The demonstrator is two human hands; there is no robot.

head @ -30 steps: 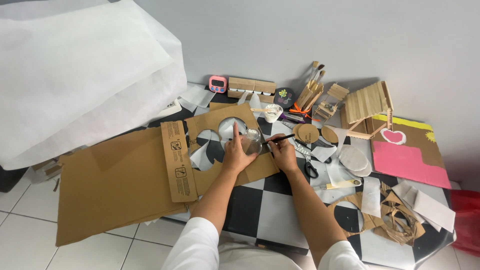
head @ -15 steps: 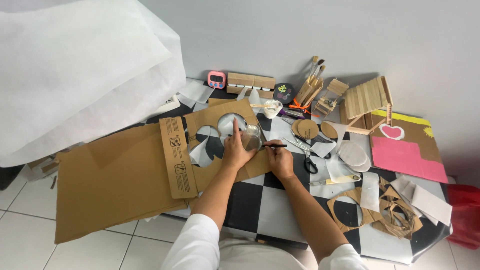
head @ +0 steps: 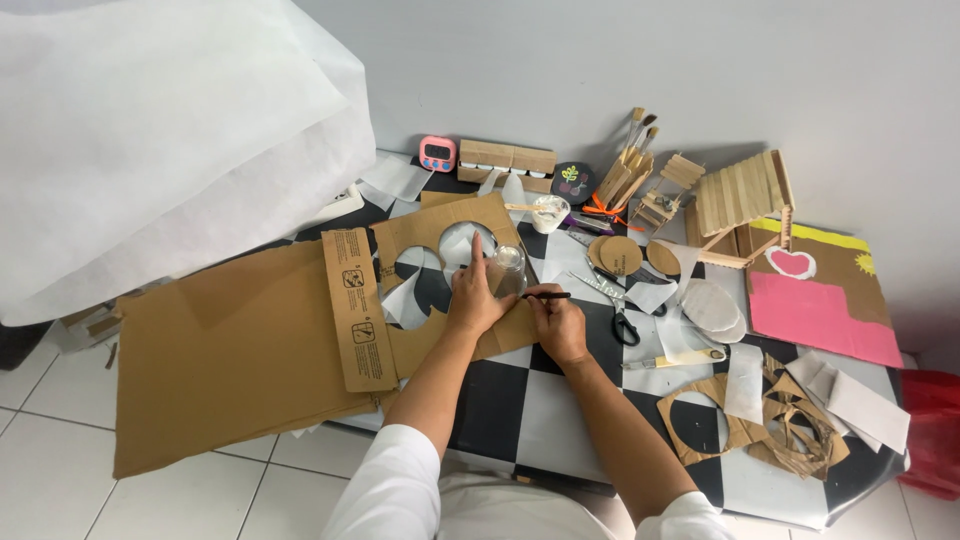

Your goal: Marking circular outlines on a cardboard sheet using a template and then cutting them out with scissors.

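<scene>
A large brown cardboard sheet (head: 240, 350) lies over the left of a black-and-white checkered table (head: 520, 400), with round holes cut in its upper right part. My left hand (head: 472, 300) presses a clear glass (head: 508, 268) upside down on the cardboard, fingers wrapped around it. My right hand (head: 558, 322) holds a dark pen (head: 545, 295) with its tip at the glass's base.
Scissors (head: 620, 320), cardboard discs (head: 620, 255), white cut-outs (head: 710, 305) and a cutter lie right of my hands. At the back stand a pink timer (head: 437, 153), brushes (head: 632, 160), a stick house (head: 745, 200) and a pink painted board (head: 820, 315). Scraps (head: 760, 425) sit front right. White sheeting (head: 150, 140) hangs left.
My right hand with the pen has slid down and around the right side of the glass. The left hand stays pressed on the glass.
</scene>
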